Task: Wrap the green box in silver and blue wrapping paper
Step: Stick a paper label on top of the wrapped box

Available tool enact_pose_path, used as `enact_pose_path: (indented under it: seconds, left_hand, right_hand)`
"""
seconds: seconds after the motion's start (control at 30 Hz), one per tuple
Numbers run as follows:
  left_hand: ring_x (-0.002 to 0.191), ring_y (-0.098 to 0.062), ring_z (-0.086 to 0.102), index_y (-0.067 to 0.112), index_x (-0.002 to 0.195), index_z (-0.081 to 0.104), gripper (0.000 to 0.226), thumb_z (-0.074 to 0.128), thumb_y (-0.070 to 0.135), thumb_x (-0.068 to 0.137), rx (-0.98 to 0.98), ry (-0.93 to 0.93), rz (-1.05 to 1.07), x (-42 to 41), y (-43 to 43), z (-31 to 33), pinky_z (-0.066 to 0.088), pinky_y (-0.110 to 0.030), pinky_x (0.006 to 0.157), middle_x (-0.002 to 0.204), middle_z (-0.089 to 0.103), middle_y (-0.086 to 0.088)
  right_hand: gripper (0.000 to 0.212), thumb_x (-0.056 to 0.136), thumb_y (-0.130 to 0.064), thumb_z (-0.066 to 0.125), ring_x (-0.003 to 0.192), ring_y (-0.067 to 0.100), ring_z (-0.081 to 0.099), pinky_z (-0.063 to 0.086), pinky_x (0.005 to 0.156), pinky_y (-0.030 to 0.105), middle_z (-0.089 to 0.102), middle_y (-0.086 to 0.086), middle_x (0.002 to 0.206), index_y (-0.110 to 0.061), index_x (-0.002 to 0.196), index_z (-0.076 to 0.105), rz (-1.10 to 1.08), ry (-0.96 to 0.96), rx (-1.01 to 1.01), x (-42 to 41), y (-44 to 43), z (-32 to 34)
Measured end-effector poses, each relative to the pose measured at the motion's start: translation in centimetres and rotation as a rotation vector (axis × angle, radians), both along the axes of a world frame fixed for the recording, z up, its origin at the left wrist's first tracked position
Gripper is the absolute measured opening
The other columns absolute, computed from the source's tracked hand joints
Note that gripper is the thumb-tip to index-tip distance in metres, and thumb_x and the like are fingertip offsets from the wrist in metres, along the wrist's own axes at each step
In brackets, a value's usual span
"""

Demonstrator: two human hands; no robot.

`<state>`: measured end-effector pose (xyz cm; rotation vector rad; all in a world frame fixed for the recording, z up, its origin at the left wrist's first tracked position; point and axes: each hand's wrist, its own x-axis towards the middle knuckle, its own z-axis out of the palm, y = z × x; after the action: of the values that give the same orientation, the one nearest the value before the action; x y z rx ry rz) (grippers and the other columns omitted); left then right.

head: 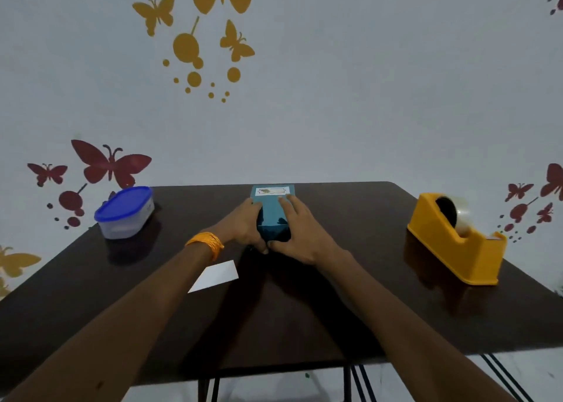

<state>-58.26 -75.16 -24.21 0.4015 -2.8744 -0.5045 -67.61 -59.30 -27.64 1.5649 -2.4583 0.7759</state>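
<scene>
Green box (272, 211) is lying lengthwise away from the viewer on the table (350, 249), label end far, both hands' fingers (288, 202) clamping its sides.

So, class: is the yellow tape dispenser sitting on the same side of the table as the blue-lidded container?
No: the tape dispenser sits right of the box, the container left.

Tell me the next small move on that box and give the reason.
Probably press the near end fold flat with the left hand and free the right hand to reach the tape dispenser. Both hands clasp the box, its near end looks folded, and no tape is in hand.
</scene>
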Motion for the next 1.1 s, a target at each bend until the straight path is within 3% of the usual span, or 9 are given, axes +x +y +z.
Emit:
enact_pose_path:
  seconds: [0.2,0.4,0.53,0.7,0.9,1.0,1.1]
  left_hand:
    - [0.117,-0.023,0.049,0.008,0.135,0.048,0.101,0.097,0.026,0.048,0.039,0.015,0.031,-6.1,-4.3,-0.3,0.047,-0.034,0.096,0.128,0.046,-0.006]
    - [0.123,-0.027,0.047,0.006,0.142,0.039,0.109,0.095,0.022,0.050,0.087,0.011,0.069,-9.7,-6.2,-0.1,0.049,-0.043,0.099,0.137,0.036,-0.006]
    - [0.129,-0.030,0.045,0.006,0.145,0.034,0.111,0.094,0.021,0.053,0.101,-0.008,0.091,-10.9,-7.3,0.3,0.047,-0.040,0.102,0.150,0.025,-0.009]
    - [0.144,-0.030,0.028,0.006,0.156,0.011,0.118,0.088,0.018,0.068,0.155,-0.047,0.138,-11.7,-7.8,0.5,0.030,-0.034,0.114,0.164,-0.004,-0.010]
    - [0.143,-0.028,0.031,0.010,0.157,0.005,0.115,0.084,0.014,0.073,0.192,-0.082,0.148,-11.7,-7.6,0.5,0.035,-0.033,0.111,0.164,-0.012,-0.005]
    - [0.148,-0.032,0.021,0.016,0.157,-0.003,0.125,0.086,0.013,0.069,0.223,-0.105,0.142,-11.3,-7.2,1.1,0.035,-0.041,0.114,0.163,-0.017,-0.007]
    - [0.151,-0.034,0.003,0.018,0.156,-0.010,0.128,0.084,0.016,0.070,0.260,-0.098,0.141,-9.3,-6.5,1.9,0.026,-0.051,0.118,0.163,-0.012,-0.012]
  right_hand:
    - [0.097,0.085,-0.047,0.070,0.153,0.025,0.006,0.023,0.123,0.044,0.014,0.011,0.164,-0.005,0.157,0.020,-0.035,0.035,0.003,-5.7,-4.4,-0.3]
    - [0.094,0.089,-0.046,0.068,0.155,0.026,-0.004,0.014,0.125,0.042,0.012,0.012,0.166,-0.004,0.157,0.018,-0.044,-0.019,0.103,-9.3,-7.3,0.8]
    - [0.094,0.090,-0.048,0.066,0.155,0.023,-0.007,0.017,0.124,0.044,0.008,0.010,0.167,-0.006,0.158,0.016,-0.044,-0.070,0.165,-11.1,-8.8,1.7]
    - [0.092,0.092,-0.050,0.062,0.154,0.019,-0.011,0.018,0.122,0.040,0.005,0.007,0.168,-0.009,0.159,0.014,-0.029,-0.104,0.225,-12.6,-9.8,2.7]
    - [0.094,0.091,-0.049,0.064,0.154,0.019,-0.012,0.029,0.119,0.043,0.003,0.006,0.168,-0.010,0.160,0.013,-0.033,-0.123,0.275,-12.7,-9.7,2.9]
    - [0.096,0.090,-0.052,0.063,0.155,0.024,-0.008,0.019,0.124,0.052,0.005,0.010,0.168,-0.010,0.160,0.011,-0.027,-0.073,0.345,-12.7,-9.6,3.7]
    - [0.100,0.088,-0.056,0.060,0.155,0.032,-0.003,0.005,0.124,0.056,0.006,0.013,0.167,-0.012,0.160,0.008,-0.046,0.010,0.333,-11.4,-9.0,4.6]
